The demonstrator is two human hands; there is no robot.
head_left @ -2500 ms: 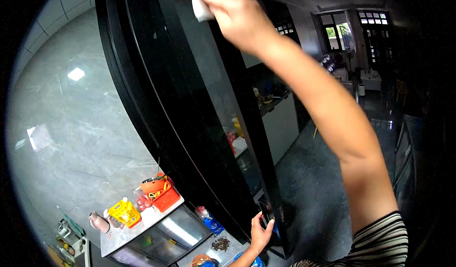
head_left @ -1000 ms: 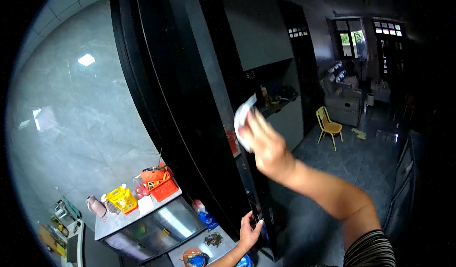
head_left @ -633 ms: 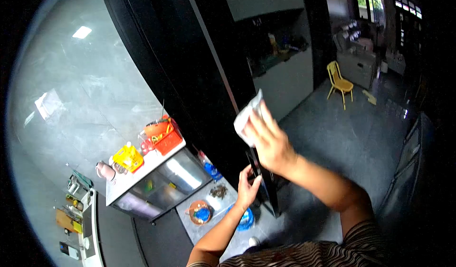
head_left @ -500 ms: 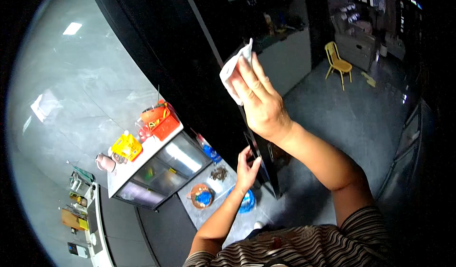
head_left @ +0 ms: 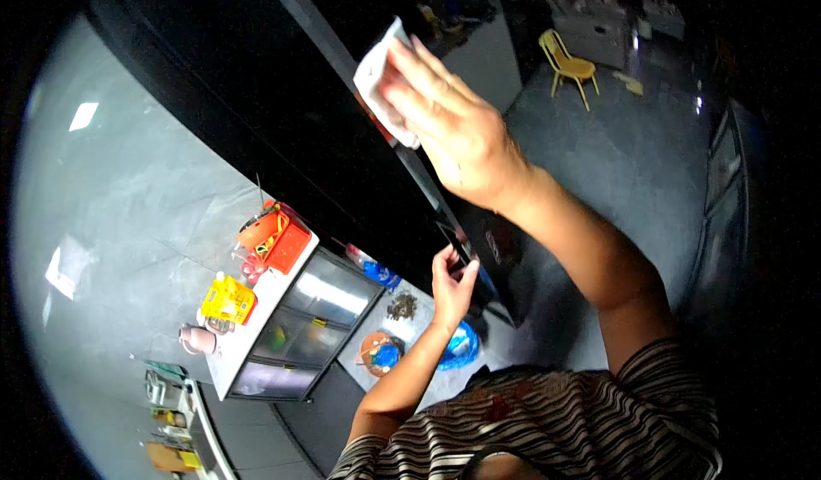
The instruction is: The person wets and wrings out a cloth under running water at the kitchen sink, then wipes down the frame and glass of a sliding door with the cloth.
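Note:
A folded white cloth [head_left: 380, 78] is pressed under the fingers of my right hand [head_left: 470, 142], against the narrow edge of a tall dark door [head_left: 256, 112]. Lower down the same edge, my left hand [head_left: 453, 292] has its thumb and fingers closed around a slim dark door handle [head_left: 460, 242]. The fingertips on the handle's far side are partly hidden. My right arm reaches up across the view, and my left arm is lower and bent.
To the left stands a glass-fronted cabinet [head_left: 299, 326] with a red basket [head_left: 291, 247], a yellow jug [head_left: 229, 300] and a pink flask [head_left: 197, 339] on top. Below are an orange bucket [head_left: 369, 343], a blue bag [head_left: 460, 346] and a dark pile [head_left: 401, 306]. A yellow chair [head_left: 569, 65] stands behind.
My right hand and the cloth have shifted up and left in the picture, along the door edge. My left hand stays at the handle. The whole view has turned a little.

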